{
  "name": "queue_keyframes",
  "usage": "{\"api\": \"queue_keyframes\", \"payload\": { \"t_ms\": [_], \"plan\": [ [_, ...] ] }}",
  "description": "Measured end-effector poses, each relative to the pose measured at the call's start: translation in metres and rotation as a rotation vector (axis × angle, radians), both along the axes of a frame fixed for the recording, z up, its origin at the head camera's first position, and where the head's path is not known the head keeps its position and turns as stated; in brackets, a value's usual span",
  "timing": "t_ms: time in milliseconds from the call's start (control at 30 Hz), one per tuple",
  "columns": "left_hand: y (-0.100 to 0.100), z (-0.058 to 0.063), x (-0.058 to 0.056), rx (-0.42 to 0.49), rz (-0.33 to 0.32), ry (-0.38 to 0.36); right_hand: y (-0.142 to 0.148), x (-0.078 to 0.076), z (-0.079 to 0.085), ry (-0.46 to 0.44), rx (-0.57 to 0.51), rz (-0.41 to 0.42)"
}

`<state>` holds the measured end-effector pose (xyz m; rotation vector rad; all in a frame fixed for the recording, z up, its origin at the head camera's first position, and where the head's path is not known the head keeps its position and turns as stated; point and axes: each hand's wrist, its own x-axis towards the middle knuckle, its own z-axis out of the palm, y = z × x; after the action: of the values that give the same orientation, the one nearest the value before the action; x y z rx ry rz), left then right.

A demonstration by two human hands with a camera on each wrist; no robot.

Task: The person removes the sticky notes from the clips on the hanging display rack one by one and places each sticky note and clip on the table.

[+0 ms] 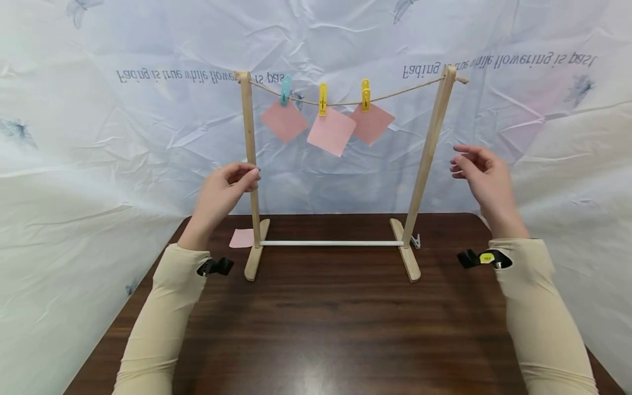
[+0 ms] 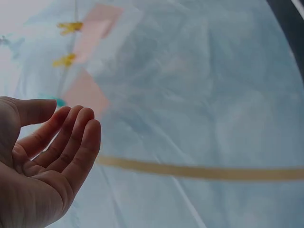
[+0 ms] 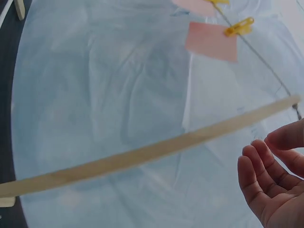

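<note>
In the head view my left hand [image 1: 223,189] hangs in the air overlapping the left wooden post [image 1: 249,131], fingers loosely curled with nothing in them. The left wrist view shows its bare palm and relaxed fingers [image 2: 78,147]. My right hand [image 1: 489,178] is raised to the right of the right post [image 1: 428,153], its fingers loosely bent and holding nothing. A twine line [image 1: 410,90] sags between the post tops. Clipped to it are a pink paper square [image 1: 283,123] under a blue clothespin [image 1: 285,90], a lighter one [image 1: 332,131] under a yellow clothespin [image 1: 323,99], and a third [image 1: 374,123] under another yellow clothespin [image 1: 366,94].
A white rod [image 1: 331,243] joins the two wooden feet of the stand on the dark table [image 1: 316,318]. Beside the left foot lies a pink paper [image 1: 242,238]; a pale clothespin [image 1: 416,241] lies behind the right foot. Printed cloth [image 1: 316,186] hangs behind.
</note>
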<state>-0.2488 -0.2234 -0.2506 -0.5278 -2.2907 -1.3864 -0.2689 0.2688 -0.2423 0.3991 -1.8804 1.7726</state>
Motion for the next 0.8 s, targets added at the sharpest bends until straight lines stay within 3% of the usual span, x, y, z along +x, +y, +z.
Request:
{"api": "queue_keyframes", "payload": {
  "t_ms": [167,467,800],
  "plan": [
    [0.024,0.019,0.002,0.011,-0.074,0.038,-0.011,0.004,0.018,0.032,-0.028,0.023],
    [0.068,0.04,-0.002,0.026,-0.216,0.068,-0.028,0.01,0.055,0.073,-0.049,0.024],
    [0.119,0.042,-0.016,0.019,-0.37,0.062,-0.067,0.002,0.085,0.123,-0.115,0.129]
  ]
}}
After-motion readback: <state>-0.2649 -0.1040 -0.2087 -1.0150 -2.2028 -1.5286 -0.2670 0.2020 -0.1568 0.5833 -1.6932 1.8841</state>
